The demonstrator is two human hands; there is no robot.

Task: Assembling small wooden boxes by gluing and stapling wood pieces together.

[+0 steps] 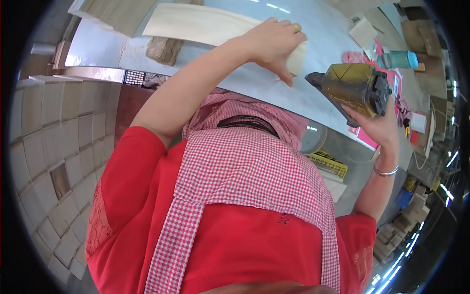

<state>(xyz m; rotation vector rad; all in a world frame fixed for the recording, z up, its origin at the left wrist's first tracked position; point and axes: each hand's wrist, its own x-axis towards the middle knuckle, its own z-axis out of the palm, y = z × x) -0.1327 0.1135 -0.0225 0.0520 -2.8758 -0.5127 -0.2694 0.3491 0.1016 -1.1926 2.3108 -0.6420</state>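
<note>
My left hand [274,43] lies on the near end of a long pale wooden board [196,24] that rests on the grey tabletop [274,88]. The fingers press on top of the board and the thumb sticks out past its edge. My right hand [374,126] grips an olive-yellow nail gun [353,87] from below, holding it in the air to the right of the board's end. The tool's dark nose points left toward my left hand, a short gap away. A silver bangle [385,171] circles my right wrist.
Stacks of pale wooden blocks [54,147] fill the left side. A rough wood block [164,49] lies under the board. A teal bottle [399,60], pink cloth [352,56], a clear tape roll [313,139] and a yellow box [329,164] sit to the right. My red shirt and checked apron [245,181] cover the lower middle.
</note>
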